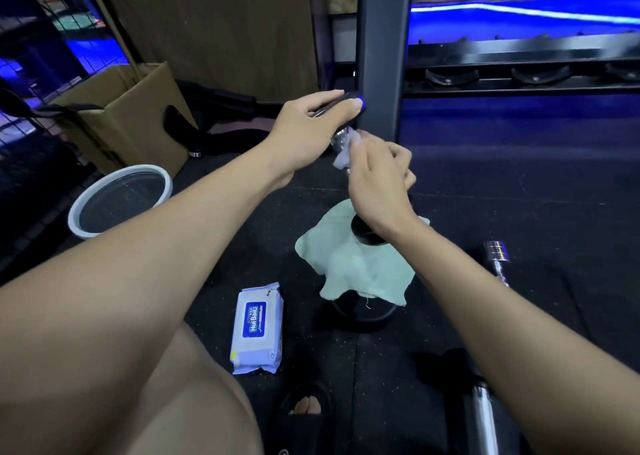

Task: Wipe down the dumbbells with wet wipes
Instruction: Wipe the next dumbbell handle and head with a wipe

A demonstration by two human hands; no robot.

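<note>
Two hands met over one dumbbell (pixel 341 136), held up above the floor (pixel 485 184). Well to the left of the left hand (pixel 308 125) sat a box (pixel 121 108) and a white basin (pixel 119 205); a wipes pack (pixel 258 328) lay on the floor below it, toward the person. The left hand was curled round the dumbbell's upper end. From there the bar ran down and to the right, tilted, straight into the right hand (pixel 375 181), which pinched a wet wipe (pixel 343 156) against the chrome just below the left hand. So the long axis lay between the two hands, and the right hand was the one placed to slide along it; the left served to steady or turn it, as I judged. Under the right hand a green cloth (pixel 356 260) covered a dark plate (pixel 363 312). Right of that wrist another dumbbell (pixel 497 255) lay on the floor, and a third bar (pixel 483 416) nearer the person, both apparently waiting.
</note>
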